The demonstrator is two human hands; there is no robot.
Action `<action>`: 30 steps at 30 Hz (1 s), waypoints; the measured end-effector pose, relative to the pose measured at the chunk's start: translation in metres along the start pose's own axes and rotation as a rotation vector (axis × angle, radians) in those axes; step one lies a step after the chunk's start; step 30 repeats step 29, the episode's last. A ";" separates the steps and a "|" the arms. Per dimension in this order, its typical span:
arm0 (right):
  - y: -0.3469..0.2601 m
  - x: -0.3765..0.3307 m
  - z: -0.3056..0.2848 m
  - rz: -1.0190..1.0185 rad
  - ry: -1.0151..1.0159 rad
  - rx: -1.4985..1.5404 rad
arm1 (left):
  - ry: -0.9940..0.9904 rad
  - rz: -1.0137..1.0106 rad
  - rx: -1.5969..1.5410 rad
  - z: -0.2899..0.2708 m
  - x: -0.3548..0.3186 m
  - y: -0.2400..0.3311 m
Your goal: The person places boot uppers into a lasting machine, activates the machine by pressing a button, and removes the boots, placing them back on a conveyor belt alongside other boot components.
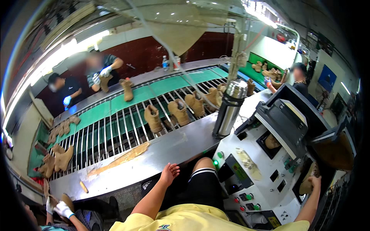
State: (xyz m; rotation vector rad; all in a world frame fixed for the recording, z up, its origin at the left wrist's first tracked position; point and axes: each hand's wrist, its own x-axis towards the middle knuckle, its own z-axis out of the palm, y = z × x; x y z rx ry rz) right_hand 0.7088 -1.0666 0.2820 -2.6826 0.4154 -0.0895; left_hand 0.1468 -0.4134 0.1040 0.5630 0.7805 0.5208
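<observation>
My left hand (169, 174) hovers over my lap near the steel edge of the bench, fingers loosely spread and holding nothing. At the far right, my right hand (316, 181) grips a tan boot (307, 184) in the right-hand opening of a white machine (258, 152). Part of that boot is hidden by the dark opening and my fingers. Another tan shoe piece (272, 141) sits in the neighbouring opening, below a raised grey cover (284, 118).
A steel flask (230, 109) stands between the bench (181, 140) and the machine. Several tan boots (178, 111) rest on the slatted conveyor (115, 131) beyond. Co-workers stand across the line and at the right; another person's gloved hands (63, 210) handle a boot at lower left.
</observation>
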 end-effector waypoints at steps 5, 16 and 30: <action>-0.030 -0.109 -0.015 0.001 0.284 -0.016 | 0.091 0.006 0.000 -0.042 -0.015 0.004; 0.058 -0.209 0.040 -0.181 0.537 0.439 | -0.163 -0.086 0.370 -0.025 -0.043 -0.022; -0.323 -0.524 0.077 -1.185 -1.299 0.512 | -0.800 0.251 -0.153 0.093 -0.102 0.078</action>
